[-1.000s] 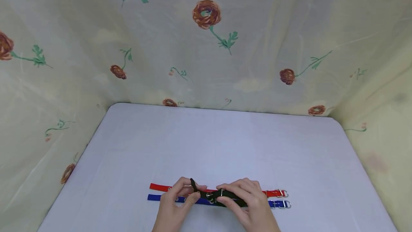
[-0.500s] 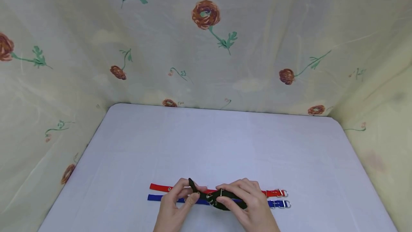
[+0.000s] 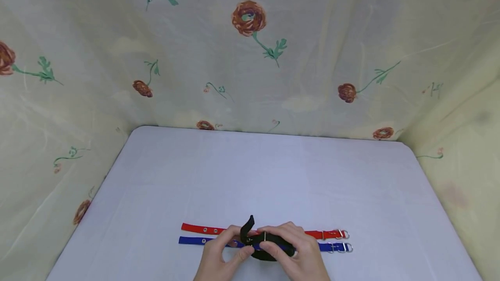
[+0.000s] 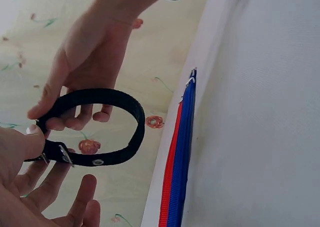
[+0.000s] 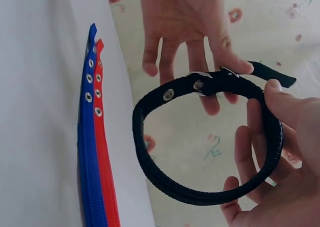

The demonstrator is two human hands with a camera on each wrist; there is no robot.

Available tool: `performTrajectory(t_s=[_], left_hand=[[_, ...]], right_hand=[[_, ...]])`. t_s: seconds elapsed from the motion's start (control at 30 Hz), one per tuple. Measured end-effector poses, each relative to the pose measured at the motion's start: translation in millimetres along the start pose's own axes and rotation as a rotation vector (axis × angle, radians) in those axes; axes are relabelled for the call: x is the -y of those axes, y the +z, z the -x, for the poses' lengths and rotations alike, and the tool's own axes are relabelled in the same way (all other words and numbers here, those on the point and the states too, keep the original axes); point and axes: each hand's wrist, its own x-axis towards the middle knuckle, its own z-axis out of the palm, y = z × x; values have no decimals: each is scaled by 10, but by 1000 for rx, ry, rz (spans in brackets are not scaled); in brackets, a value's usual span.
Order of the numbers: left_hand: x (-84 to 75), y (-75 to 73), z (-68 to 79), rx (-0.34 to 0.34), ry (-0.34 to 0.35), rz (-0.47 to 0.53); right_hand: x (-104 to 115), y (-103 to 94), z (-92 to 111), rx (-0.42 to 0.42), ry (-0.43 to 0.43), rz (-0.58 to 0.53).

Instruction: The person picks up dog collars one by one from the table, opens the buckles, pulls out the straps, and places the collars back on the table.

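Observation:
A black dog collar point(image 5: 172, 192) with metal eyelets and a buckle is bent into a closed loop above the table. In the right wrist view its tail end point(image 5: 277, 76) passes through the buckle and sticks out. My left hand point(image 3: 220, 253) pinches the collar beside the buckle between thumb and fingers. On the loop's other side, my right hand point(image 3: 298, 250) grips the band with thumb and fingers. Behind the hands, a red collar point(image 3: 332, 234) and a blue collar point(image 3: 189, 240) lie stretched out side by side, their middles partly hidden in the head view.
The white table point(image 3: 273, 177) extends away behind the collars. Flower-printed cloth point(image 3: 304, 55) hangs around its back and sides. D-rings point(image 3: 349, 247) lie at the right ends of the red and blue collars.
My left hand has moved right, nearer the right hand. The black collar's tail now stands up further right, and its loop hangs slightly lower. The red and blue collars stay put.

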Motion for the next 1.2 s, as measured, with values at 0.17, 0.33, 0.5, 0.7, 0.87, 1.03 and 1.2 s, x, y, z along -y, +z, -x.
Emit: performTrajectory(t_s=[0.17,0.33,0.5,0.7,0.87,1.03,1.2], left_hand=[[13,10,13,12,10,-3],[-21,25,8,-19,-24,36],[-77,39,16,-113,-29,49],[-75,54,2,-178,28,-65],[-1,52,-2,-219,236,-235],[71,25,-21,-250,476,-443],[104,12,-45,-292,632,-603]], right_hand=[[73,-14,14,-1,157,-137],[125,-30,-5,-7,295,-202],[126,-31,-16,-4,335,-126],[79,13,13,-47,205,-40],[41,59,21,-46,129,-48],[110,78,21,-17,214,-89],[160,124,16,-48,267,-36]])
